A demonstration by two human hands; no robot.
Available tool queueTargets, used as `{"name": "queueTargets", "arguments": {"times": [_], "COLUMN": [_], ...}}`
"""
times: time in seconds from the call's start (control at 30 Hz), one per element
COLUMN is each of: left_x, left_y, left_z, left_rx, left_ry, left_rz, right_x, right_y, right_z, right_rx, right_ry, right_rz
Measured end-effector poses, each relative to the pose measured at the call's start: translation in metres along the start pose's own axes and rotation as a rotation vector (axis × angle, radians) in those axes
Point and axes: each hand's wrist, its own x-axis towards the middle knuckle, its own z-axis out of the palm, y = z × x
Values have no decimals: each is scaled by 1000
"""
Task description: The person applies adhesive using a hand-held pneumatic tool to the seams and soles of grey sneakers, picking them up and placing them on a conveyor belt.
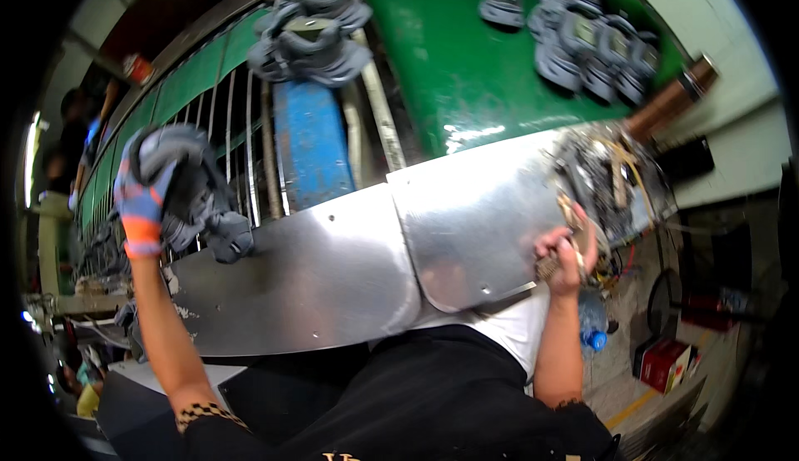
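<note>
My left hand (140, 203), in a grey and orange glove, is raised at the left and closed on a grey shoe upper (196, 180). The upper has a padded collar and hangs beyond the metal table's left end, beside the rack bars. My right hand (568, 255) is curled near the table's right edge. A small tan and brown thing (548, 268) shows between its fingers, too blurred to name. Several grey shoes (312, 41) sit in a pile at the far side, on the rack. More grey shoes (583, 41) stand on the green surface (416, 53) at the far right.
Two metal plates (304, 282) cover the table before me. A heap of scraps and tools (612, 174) lies at its right end, near a brown cylinder (678, 91). A blue beam (310, 141) crosses the rack (241, 128). A water bottle (593, 324) and red box (666, 364) stand lower right.
</note>
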Motion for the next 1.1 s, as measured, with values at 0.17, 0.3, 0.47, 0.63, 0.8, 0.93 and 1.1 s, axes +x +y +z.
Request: {"name": "queueTargets", "arguments": {"times": [0.17, 0.3, 0.47, 0.63, 0.8, 0.93, 1.1], "left_x": [-69, -105, -93, -59, -48, -39, -30], "left_y": [123, 138, 215, 243, 238, 239, 232], "left_z": [3, -38, 22, 27, 35, 42, 47], "left_rx": [-400, -527, -836, -922, -1011, -1084, -1091], "left_ry": [407, 330, 38, -86, -141, -178, -190], "left_rz": [175, -179, 102, 244, 215, 220, 93], "right_x": [-10, -18, -40, -68, -31, 0, 12], "right_y": [-22, -36, -52, -89, -136, -156, -142], "right_z": [-17, -70, -93, 12, 87, 136, 162], "right_rx": [-142, -314, -569, -111, -150, -211, -73], "right_ry": [98, 132, 119, -261, -645, -796, -745], "right_rz": [-21, -129, 4, 109, -220, -306, -163]}}
